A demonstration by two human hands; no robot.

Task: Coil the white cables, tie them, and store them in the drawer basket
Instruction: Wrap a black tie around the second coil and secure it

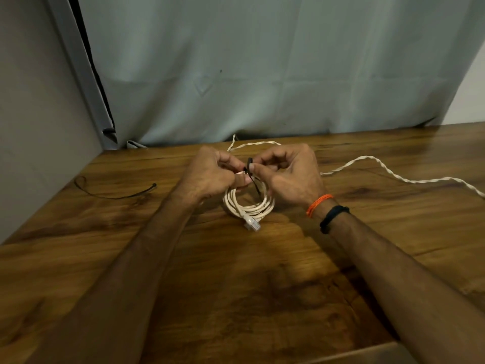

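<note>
We count two white cables and two black ties on the wooden table (pixel 262 271): one coiled cable (pixel 249 203) at centre, our left hand (pixel 210 177) and right hand (pixel 291 174) above it pinching a black tie (pixel 253 177), a twisted cable (pixel 393 172) right of the coil, a spare tie (pixel 115 191) left.

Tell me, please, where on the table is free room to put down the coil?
The table is bare between the forearms, nearer than the coil, and at the left front, nearer than the loose black tie. The twisted cable crosses the right back. The left hand and right hand crowd the middle.
</note>
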